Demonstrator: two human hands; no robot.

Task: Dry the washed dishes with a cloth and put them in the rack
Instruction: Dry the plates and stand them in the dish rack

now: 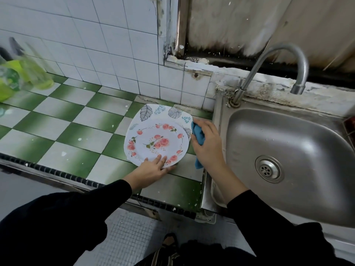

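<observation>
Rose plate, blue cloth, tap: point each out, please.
rose plate (156,141), head view, middle rose cluster.
blue cloth (198,132), head view, upper bunched part.
tap (297,88), head view, spout end.

Round white plate (153,140): pink roses. Squarish white plate (160,113): grey leaves, teal sprigs. Blue cloth (198,133). Tiled counter (63,120): green-white checks.

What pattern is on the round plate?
The plate has pink roses with small green leaves on white, a ring and a centre bunch; the head view shows it best.

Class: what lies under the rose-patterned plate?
A leaf-patterned plate, only its far rim and sides showing; the rose-patterned plate covers its middle.
</observation>
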